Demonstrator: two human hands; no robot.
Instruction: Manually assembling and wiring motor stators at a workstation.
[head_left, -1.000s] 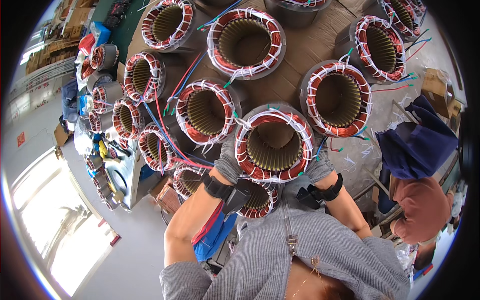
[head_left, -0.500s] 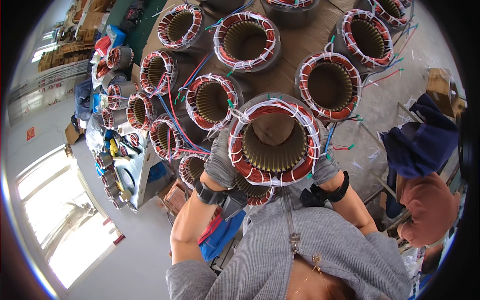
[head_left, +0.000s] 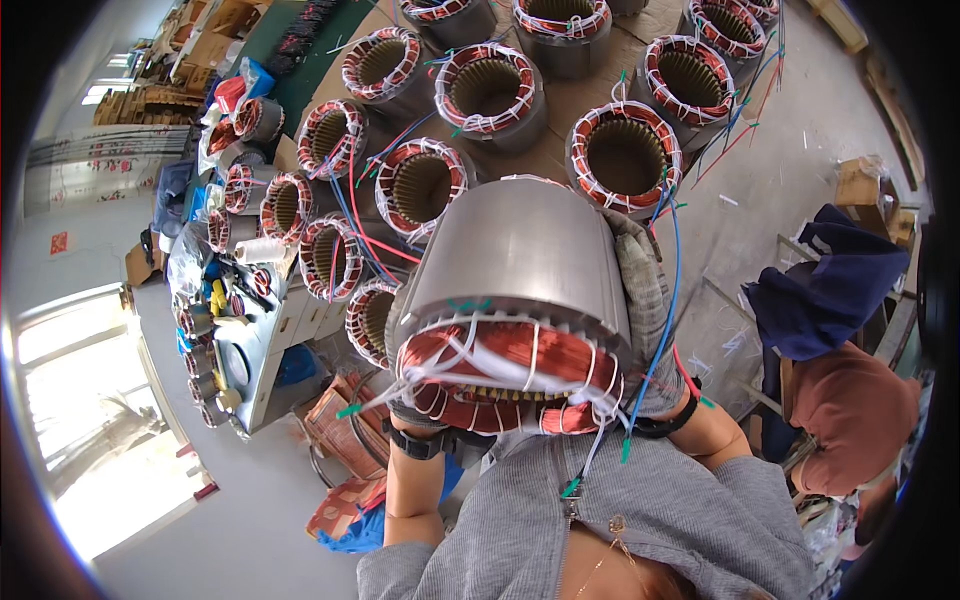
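Close in front of me I hold a large motor stator [head_left: 520, 255], tilted so its smooth grey metal side faces up and its red copper winding end points towards me. White lacing binds the winding, and blue, red and white leads with green tips hang from it. My right hand [head_left: 645, 285], in a grey glove, is pressed along the stator's right side. My left hand [head_left: 408, 412], gloved too, grips the left side, its fingers mostly hidden behind the stator. Just beyond stand other wound stators, the nearest being one on the left [head_left: 420, 188] and one on the right [head_left: 625, 155].
More stators stand in rows on a brown cardboard-covered table [head_left: 545, 140]. At left, a workbench [head_left: 275, 350] carries smaller stators and tools. A person in a reddish-brown top [head_left: 850, 415] is at the right, near dark blue cloth [head_left: 830, 285]. Scraps litter the floor [head_left: 745, 240].
The held stator has tipped towards me: its open bore faced up before, and now its metal side does. My hands have turned with it, and its leads now dangle.
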